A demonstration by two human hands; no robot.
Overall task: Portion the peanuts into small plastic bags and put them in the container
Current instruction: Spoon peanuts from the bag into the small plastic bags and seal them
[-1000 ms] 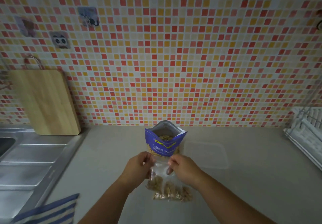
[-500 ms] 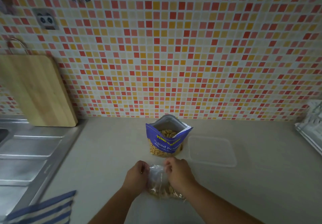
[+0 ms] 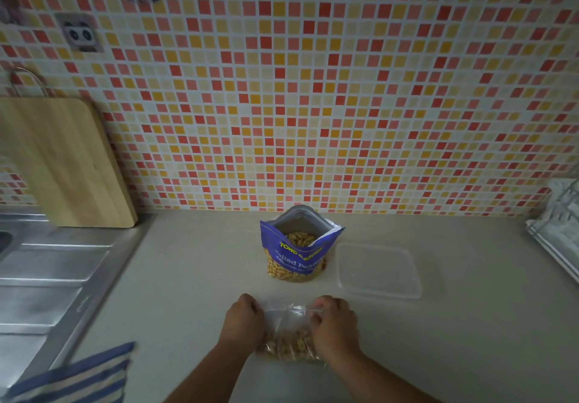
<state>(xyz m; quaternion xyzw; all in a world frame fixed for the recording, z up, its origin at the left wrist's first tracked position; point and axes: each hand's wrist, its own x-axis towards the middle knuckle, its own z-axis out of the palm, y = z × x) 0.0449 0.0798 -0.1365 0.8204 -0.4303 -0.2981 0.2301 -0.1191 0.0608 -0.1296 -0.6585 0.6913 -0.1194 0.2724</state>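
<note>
A small clear plastic bag (image 3: 289,333) with peanuts in its lower half lies on the beige counter (image 3: 194,277) in front of me. My left hand (image 3: 242,321) grips its top left corner and my right hand (image 3: 335,324) grips its top right corner, fingers pinched along the upper edge. Behind it stands the open blue peanut pouch (image 3: 297,246), upright, with peanuts showing at its mouth. A clear, shallow plastic container (image 3: 377,269) rests on the counter just right of the pouch.
A steel sink drainboard (image 3: 47,277) fills the left side, with a wooden cutting board (image 3: 59,161) leaning on the tiled wall. A blue-striped cloth (image 3: 78,377) lies at the lower left. A white dish rack (image 3: 557,227) sits at the right edge.
Both hands have lowered the small bag from in front of the pouch down onto the counter and drawn nearer to me. The view has tilted down slightly.
</note>
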